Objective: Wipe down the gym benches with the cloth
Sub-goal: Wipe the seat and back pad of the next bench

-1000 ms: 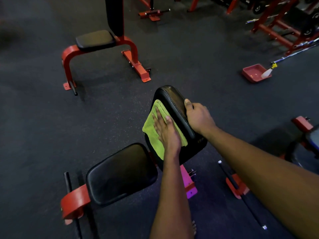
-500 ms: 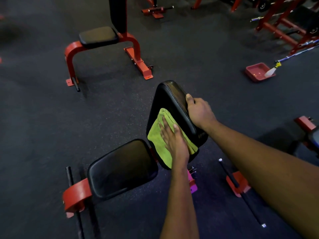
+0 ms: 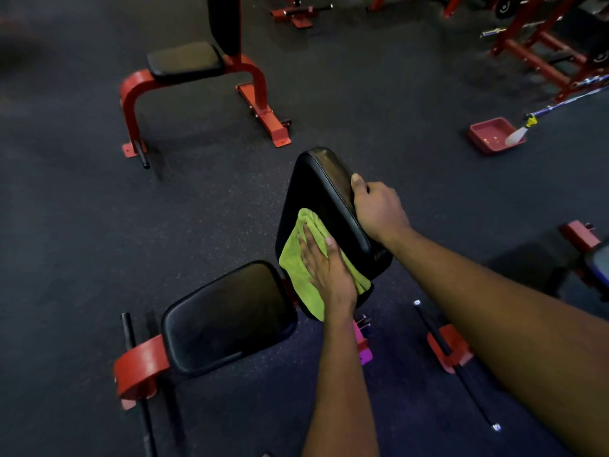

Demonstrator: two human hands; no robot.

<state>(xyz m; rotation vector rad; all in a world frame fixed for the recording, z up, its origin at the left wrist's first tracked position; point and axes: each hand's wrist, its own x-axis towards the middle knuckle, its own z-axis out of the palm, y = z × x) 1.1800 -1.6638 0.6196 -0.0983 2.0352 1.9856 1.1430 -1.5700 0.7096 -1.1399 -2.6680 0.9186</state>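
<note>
Left grip (image 3: pixel 324 272) is laid flat with fingers straight and pressed onto the green cloth (image 3: pixel 295 268); nothing is clasped. The cloth is pinned under the palm against the front face of the upright black back pad (image 3: pixel 316 186), on its lower half. Cloth is seen spilling out left of the grip and below its heel, with a fold showing just right of the wrist.

Right grip (image 3: pixel 379 209) is closed over the back pad's right edge, above and to the right of the left grip. The thumb is laid along the rim; the fingers are wrapped behind the pad and mostly hidden.

Black seat pad (image 3: pixel 227 318) is located just below-left of the left grip, near the cloth's lower edge. Whether the two touch cannot be told. A red frame bracket (image 3: pixel 141 367) is mounted at the seat's far left end.

Second bench (image 3: pixel 184 61), red frame with black pads, is seen well ahead-left of both grips on the dark floor (image 3: pixel 82 209).

Red tray (image 3: pixel 487 140) is set on the floor well to the right of the right grip and slightly ahead. A white bottle (image 3: pixel 515 136) is leaned at its right rim. Red racks (image 3: pixel 543 44) are seen far ahead-right.
</note>
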